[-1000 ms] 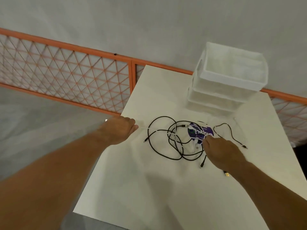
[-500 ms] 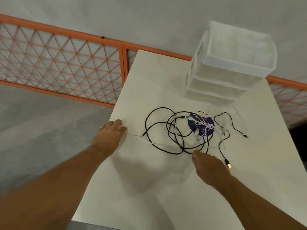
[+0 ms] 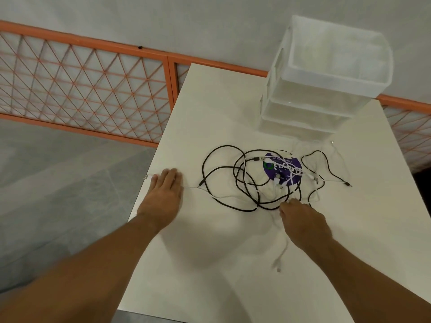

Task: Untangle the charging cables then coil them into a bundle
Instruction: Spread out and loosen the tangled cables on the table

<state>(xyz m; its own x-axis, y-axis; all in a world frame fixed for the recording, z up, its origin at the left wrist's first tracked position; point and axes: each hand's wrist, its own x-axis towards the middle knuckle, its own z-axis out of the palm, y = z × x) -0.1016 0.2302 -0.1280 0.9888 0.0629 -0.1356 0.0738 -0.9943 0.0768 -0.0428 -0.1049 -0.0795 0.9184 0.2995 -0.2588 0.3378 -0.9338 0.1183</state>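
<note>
The left hand (image 3: 163, 194) lies flat with straight fingers, pressing a white cable (image 3: 190, 187) onto the table (image 3: 210, 264). The tangle of cables (image 3: 254, 183) is to its right. The right hand (image 3: 303, 220) touches the tangle's near edge with curled fingers; whether it grips anything cannot be told.

Dim, soft overhead light; faint shadows under both forearms; wide-angle bending at edges.

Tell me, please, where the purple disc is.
Head view: the purple disc lies on the table, right of centre, beneath the tangled cables, before the clear drawers.
</note>
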